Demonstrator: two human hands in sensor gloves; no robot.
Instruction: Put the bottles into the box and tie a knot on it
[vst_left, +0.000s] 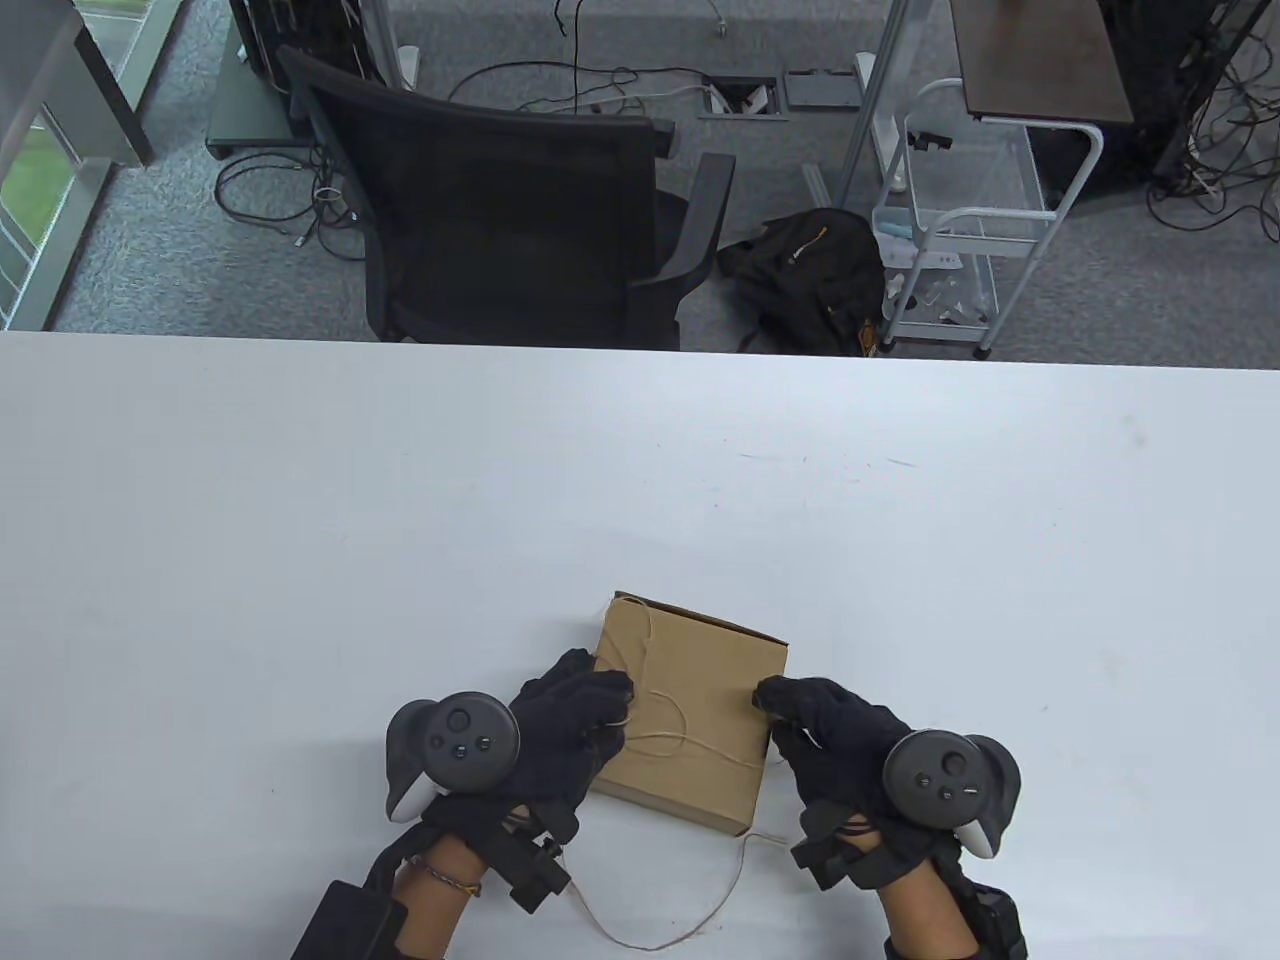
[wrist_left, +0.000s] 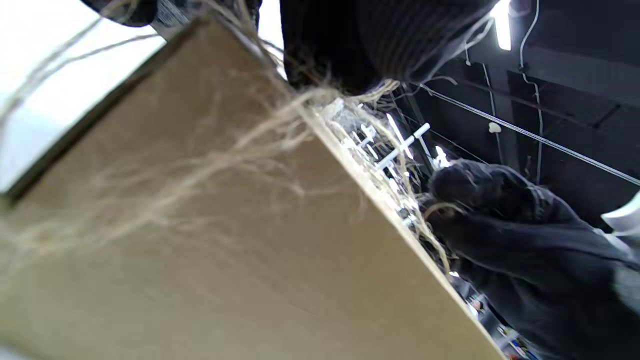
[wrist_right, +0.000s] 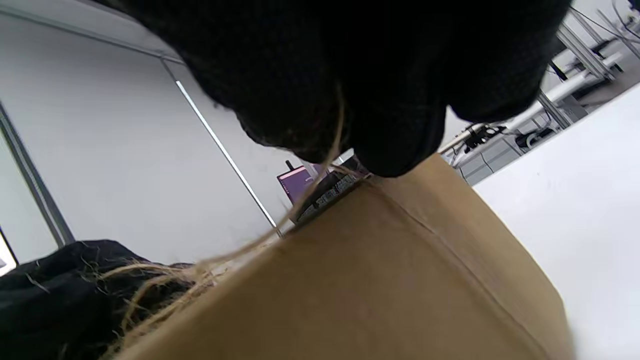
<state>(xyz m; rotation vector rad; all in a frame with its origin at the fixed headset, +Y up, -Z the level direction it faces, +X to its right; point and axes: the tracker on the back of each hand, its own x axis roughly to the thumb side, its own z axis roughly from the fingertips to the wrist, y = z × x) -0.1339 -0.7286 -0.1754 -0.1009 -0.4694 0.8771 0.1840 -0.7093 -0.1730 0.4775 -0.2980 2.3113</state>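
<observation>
Where the gloved fingers (vst_left: 610, 700) of the left hand (vst_left: 565, 725) curl over the left edge of the closed brown cardboard box (vst_left: 690, 715), they seem to pinch the thin, pale, hairy twine (vst_left: 665, 745) against the lid; the right hand (vst_left: 835, 735) meets the right edge with thumb and forefinger closed on the same twine, as the right wrist view shows a strand leaving its fingertips (wrist_right: 395, 150). Between the 2 hands the twine crosses the lid in a slack loop, and a loose tail trails over the near side onto the white tabletop (vst_left: 300, 560). No bottles are visible; presumably they are inside. The box sits near the tabletop's front edge. It looks stiff and light enough to slide if pulled unevenly. The twine is limp and fibrous, likely grippy, best pinched close to the crossing.
</observation>
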